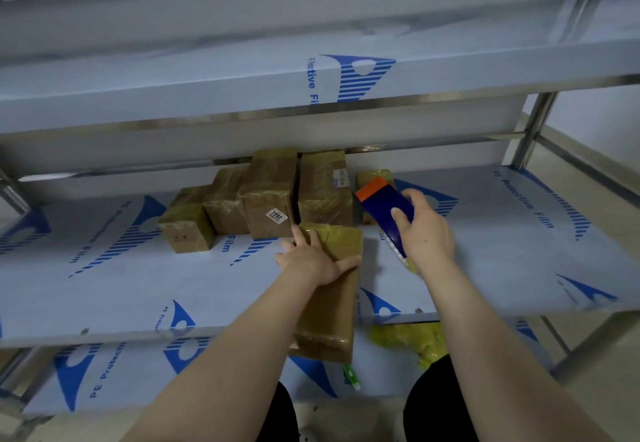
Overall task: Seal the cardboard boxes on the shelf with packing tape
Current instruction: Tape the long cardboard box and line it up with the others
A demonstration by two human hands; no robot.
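Observation:
A long brown cardboard box (pixel 334 306) wrapped in yellowish tape lies at the front of the middle shelf (pixel 121 289), its near end jutting past the shelf edge. My left hand (pixel 313 256) lies on the box's far end, fingers spread over the top and thumb down the right side. My right hand (pixel 427 233) grips a blue tape dispenser (pixel 388 206) with an orange tip, held just right of the box and tilted up toward the back. A bit of yellowish tape shows under that hand.
Several taped brown boxes (pixel 270 199) stand clustered at the back of the middle shelf; one carries a white label reading 7202. Crumpled yellow tape (pixel 412 339) and a green-white object (pixel 351 376) lie on the lower shelf. An upper shelf overhangs closely.

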